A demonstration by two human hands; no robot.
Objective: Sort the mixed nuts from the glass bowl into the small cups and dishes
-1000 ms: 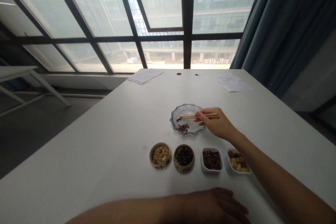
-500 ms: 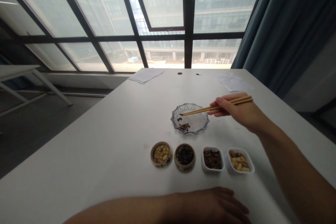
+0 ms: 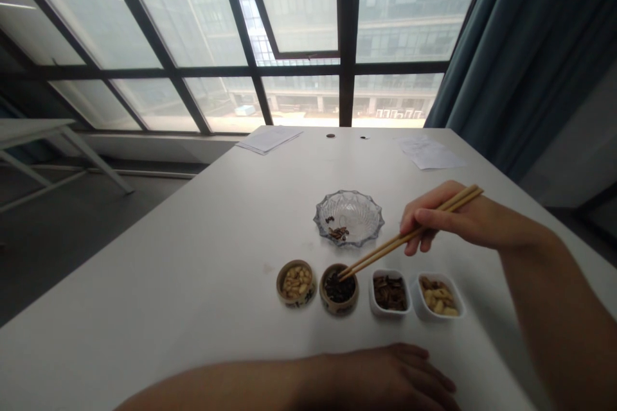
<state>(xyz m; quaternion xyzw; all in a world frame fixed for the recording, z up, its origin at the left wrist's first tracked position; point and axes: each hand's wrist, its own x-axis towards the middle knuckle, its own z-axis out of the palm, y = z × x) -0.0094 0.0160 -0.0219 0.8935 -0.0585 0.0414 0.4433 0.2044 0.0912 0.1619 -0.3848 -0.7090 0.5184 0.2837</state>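
My right hand is closed around a pair of wooden chopsticks. Their tips reach into a round tan bowl of dark dried pieces. Left of it stands a similar bowl of pale nuts. To its right are a white square tub of brown strips and another white tub of pale pieces. Behind this row sits a scalloped glass dish with several dark and brown bits in its left part. My left hand lies flat on the table near the front edge, fingers extended, holding nothing.
The white table stretches toward the windows. Papers lie at its far left and other sheets at its far right. A blue curtain hangs at right; another table stands at left.
My right hand has drawn back toward me, bringing the chopstick tips from the glass dish into the bowl of dark dried pieces. The left hand has stayed in place.
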